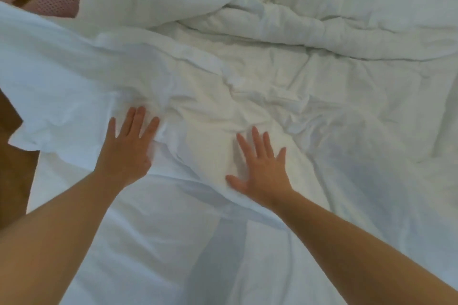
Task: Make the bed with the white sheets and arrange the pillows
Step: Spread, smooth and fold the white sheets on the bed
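Left grip, right grip flat, splayed

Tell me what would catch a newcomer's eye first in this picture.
Two bare hands press flat on the rumpled white sheet at centre: the left hand near the bed's left edge, the right hand beside it. Beyond them a bunched duvet fills the top right, and a pink perforated object shows at top left.

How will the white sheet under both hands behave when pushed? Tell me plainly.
The white sheet is probably floppy: it lies in soft creases around the left hand and right hand, both pressed flat. Pushed, it would likely bunch into folds rather than slide as one piece. It seems light, since its left corner overhangs limply.
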